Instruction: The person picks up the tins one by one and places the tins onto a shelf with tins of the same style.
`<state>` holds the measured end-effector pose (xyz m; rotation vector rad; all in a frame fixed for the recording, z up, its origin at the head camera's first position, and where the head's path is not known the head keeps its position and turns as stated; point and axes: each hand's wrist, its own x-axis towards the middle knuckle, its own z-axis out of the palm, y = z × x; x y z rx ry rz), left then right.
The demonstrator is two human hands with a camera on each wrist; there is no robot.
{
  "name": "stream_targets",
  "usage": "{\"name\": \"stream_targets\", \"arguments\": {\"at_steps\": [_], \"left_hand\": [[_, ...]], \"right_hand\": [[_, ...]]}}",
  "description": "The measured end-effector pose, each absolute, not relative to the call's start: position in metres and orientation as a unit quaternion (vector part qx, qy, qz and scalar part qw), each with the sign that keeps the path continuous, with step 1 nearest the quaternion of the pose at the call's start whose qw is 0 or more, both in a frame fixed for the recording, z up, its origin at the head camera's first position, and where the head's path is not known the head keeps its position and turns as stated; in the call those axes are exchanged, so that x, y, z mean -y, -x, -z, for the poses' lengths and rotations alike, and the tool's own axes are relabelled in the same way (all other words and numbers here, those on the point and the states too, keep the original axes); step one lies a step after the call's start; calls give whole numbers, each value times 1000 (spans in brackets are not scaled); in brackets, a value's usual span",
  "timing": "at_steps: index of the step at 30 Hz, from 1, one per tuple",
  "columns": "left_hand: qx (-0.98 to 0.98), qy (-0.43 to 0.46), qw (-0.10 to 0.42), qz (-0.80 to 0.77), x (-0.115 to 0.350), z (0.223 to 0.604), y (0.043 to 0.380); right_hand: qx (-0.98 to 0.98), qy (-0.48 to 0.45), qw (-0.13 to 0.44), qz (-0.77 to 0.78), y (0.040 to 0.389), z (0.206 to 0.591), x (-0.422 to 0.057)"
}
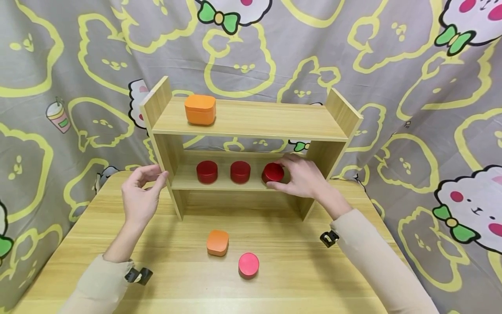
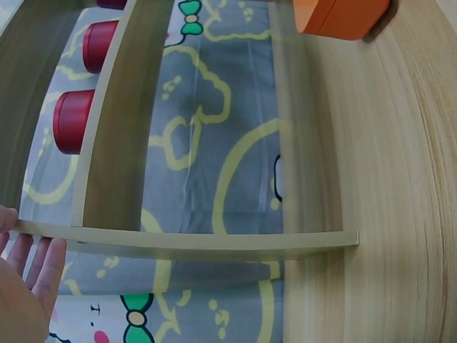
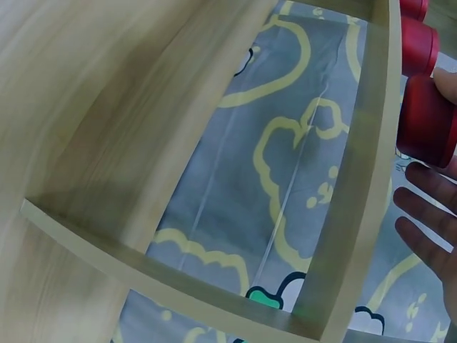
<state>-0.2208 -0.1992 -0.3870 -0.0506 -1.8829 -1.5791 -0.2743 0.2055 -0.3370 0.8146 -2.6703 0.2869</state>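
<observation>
On the middle board of a small wooden shelf (image 1: 251,135), my right hand (image 1: 303,176) pinches a dark red round tin (image 1: 273,172) between thumb and fingers. That tin (image 3: 427,121) is slightly tilted in the right wrist view. Two more red round tins, the left one (image 1: 207,172) and the middle one (image 1: 240,172), stand in a row to its left. My left hand (image 1: 141,196) is at the shelf's left side panel (image 2: 214,243), thumb and fingers around its edge.
An orange square tin (image 1: 200,110) stands on the top board, at the left. On the wooden table (image 1: 176,279) in front of the shelf are another orange square tin (image 1: 217,243) and a pinkish-red round tin (image 1: 249,265). A patterned curtain (image 1: 243,52) hangs behind.
</observation>
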Motion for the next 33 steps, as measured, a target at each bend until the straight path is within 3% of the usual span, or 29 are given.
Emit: {"name": "stream_targets", "arguments": {"at_steps": [33], "left_hand": [[726,16,331,603,199,386,222]], "right_hand": [[940,-295,148,-93,289,348,-195]]}}
